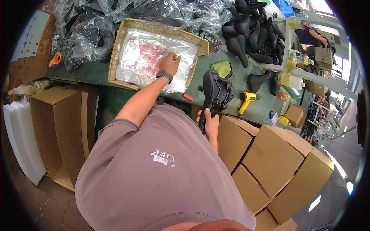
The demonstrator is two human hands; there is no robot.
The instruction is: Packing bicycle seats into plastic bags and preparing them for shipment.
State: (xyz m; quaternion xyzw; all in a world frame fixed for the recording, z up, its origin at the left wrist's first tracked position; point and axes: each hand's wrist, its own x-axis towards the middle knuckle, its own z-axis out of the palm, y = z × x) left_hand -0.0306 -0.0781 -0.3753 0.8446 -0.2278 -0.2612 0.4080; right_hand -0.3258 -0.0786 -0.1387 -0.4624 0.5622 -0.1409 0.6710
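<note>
My left hand (169,64), with a dark watch on its wrist, is over a stack of clear plastic bags (133,73). Its fingers are curled and closed at the top bag, partly hidden by the hand itself. The bags lie in a shallow cardboard tray (115,61), and something red shows through them. In my right hand (211,126) is a black bicycle saddle (210,90), gripped by its narrow end and held upright beside the tray, its underside with rails and clamp turned rightward.
Bagged saddles (88,36) cover the bench's back left; bare black saddles (254,34) pile up at the back right. A yellow heat gun (248,101), green cloth (221,69) and red-orange tool (187,97) lie nearby. Cardboard boxes (271,158) stand at right, an open carton (63,127) at left.
</note>
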